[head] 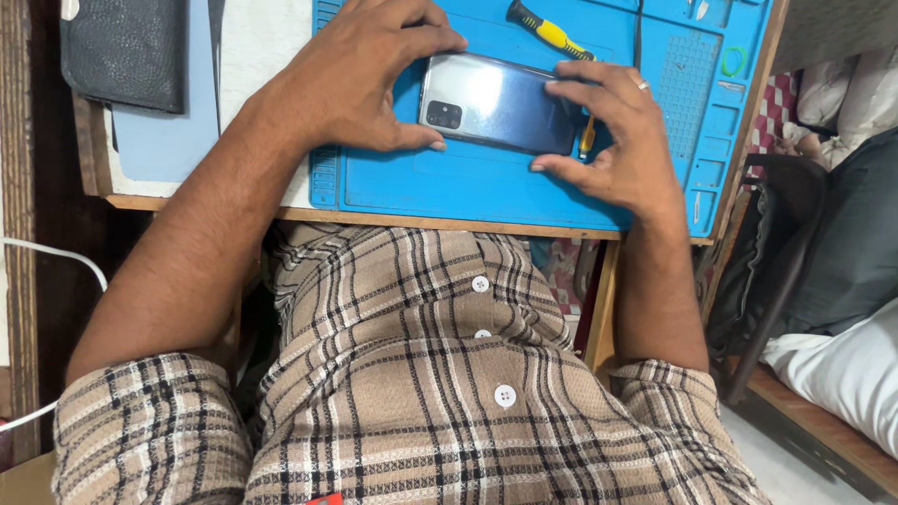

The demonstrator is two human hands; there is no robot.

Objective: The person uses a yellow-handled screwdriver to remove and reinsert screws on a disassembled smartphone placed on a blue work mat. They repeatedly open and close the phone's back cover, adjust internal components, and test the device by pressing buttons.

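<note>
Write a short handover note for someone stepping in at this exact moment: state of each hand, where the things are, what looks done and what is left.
Left hand: gripping the camera end of the phone, fingers over its top edge, thumb at its lower edge.
Right hand: holding the other end, fingertips on the back cover.
Phone: lying back-up across the blue work mat, back cover on.
Yellow-and-black screwdriver: on the mat just beyond the phone, untouched. A second yellow-tipped tool pokes out beside the right hand.
Done: phone laid out and steadied.
Left: the back is not yet lifted; no opened parts in sight.
</note>
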